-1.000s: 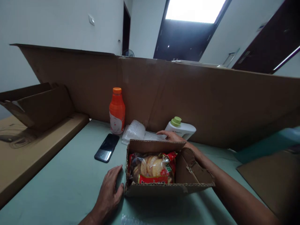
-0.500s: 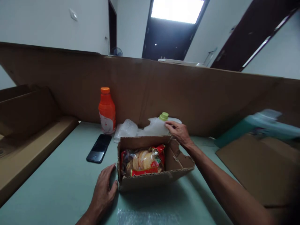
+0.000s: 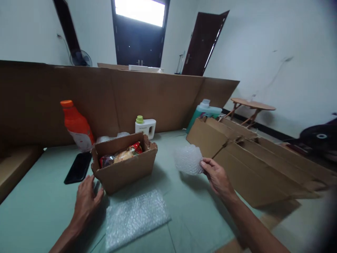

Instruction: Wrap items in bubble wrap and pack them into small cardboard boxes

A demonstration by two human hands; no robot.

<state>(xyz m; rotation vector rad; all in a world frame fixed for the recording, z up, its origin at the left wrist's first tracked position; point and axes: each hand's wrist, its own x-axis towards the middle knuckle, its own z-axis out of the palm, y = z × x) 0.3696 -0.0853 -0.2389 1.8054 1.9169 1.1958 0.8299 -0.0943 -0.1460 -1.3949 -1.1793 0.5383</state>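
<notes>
Right hand (image 3: 217, 175) pinches a crumpled piece of bubble wrap (image 3: 188, 160) between thumb and fingers, holding it up off the table, to the right of the box (image 3: 123, 165) and well apart from it. Left hand (image 3: 85, 200) lies open, fingers spread on the table, its fingertips touching the box's near left corner. The box stands open with a snack bag (image 3: 123, 154) inside; a flat sheet of bubble wrap (image 3: 135, 218) lies just in front of it.

The grip on the wrap looks light, at one edge only, so the piece could slip or unfurl if the hand swings quickly. The box is light cardboard held at a single corner; a push from the right could turn or slide it toward the phone (image 3: 78, 168) beside it. The orange bottle (image 3: 76, 124) stands tall just behind and could topple if the box is shoved back.

A pale green table (image 3: 189, 211) carries all this, with a white bottle (image 3: 145, 126) further back and flattened cartons (image 3: 250, 161) stacked along the right, a teal jug (image 3: 204, 110) behind them. A tall cardboard wall (image 3: 131, 95) fences the far edge. Beyond it are white walls, dark doors, a bright window above, a fan at left and a small round wooden table (image 3: 250, 105) at right.
</notes>
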